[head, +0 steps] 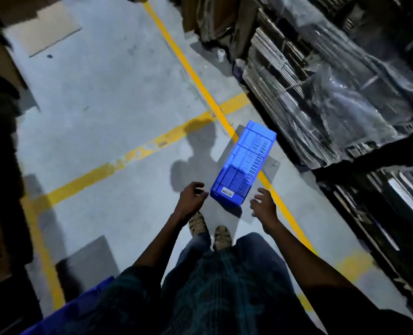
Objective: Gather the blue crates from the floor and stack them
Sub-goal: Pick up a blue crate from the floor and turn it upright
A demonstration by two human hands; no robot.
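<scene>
A tall stack of blue crates (244, 163) stands on the grey floor (108, 112), right on the yellow floor line (193, 71) that runs along the shelving, with its top end nearest the camera and a white label (227, 191) on the upper rim. The step in hand looks like taking hold of this stack, or of its top crate, from both sides. To do it well, the two hands should close on opposite short ends of the rim at the same height, palms inward and thumbs over the lip, so the load comes up level; a stack this tall could lean or shed a crate if one side is lifted first, so a firm, even grip and a straight pull toward the body seem wise, with the feet (210, 229) set clear of the base. The left hand (192, 198) hovers just beside the left edge of the top crate, fingers loosely curled and spread, holding nothing; whether a fingertip touches the rim cannot be told. The right hand (263, 201) hangs near the right edge, a little apart from it, fingers splayed and relaxed, also empty. Another blue crate (79, 310) shows at the lower left edge, partly hidden by the person's shirt. Wrapped cardboard bundles (333, 97) fill the racks on the right.
</scene>
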